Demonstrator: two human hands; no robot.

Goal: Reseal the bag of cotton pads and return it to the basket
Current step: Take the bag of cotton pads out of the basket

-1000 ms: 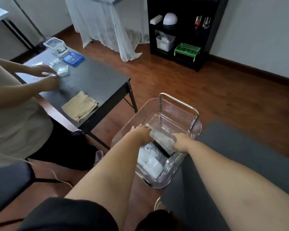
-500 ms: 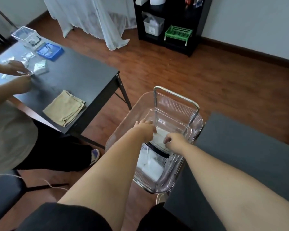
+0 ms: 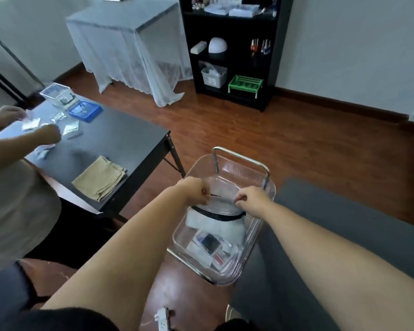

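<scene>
A clear plastic basket (image 3: 256, 247) with a metal handle (image 3: 244, 160) stands on the wooden floor in front of me. Over it hangs the bag of cotton pads (image 3: 216, 224), clear with a black band and white pads inside. My left hand (image 3: 196, 191) pinches the left end of the bag's top edge. My right hand (image 3: 250, 198) pinches the right end. The top strip is stretched between both hands. Small packets lie on the basket's bottom under the bag.
A black table (image 3: 120, 144) stands to the left with a folded tan cloth (image 3: 99, 177), a blue lid (image 3: 85, 111) and small sachets. Another person's hands (image 3: 48, 134) work there. A grey sofa (image 3: 344, 230) is on my right. A black shelf (image 3: 232, 51) stands at the back.
The bag has come up out of the basket, and my hands have moved apart to its top corners. The small packets on the basket's bottom now show. The camera has tilted up.
</scene>
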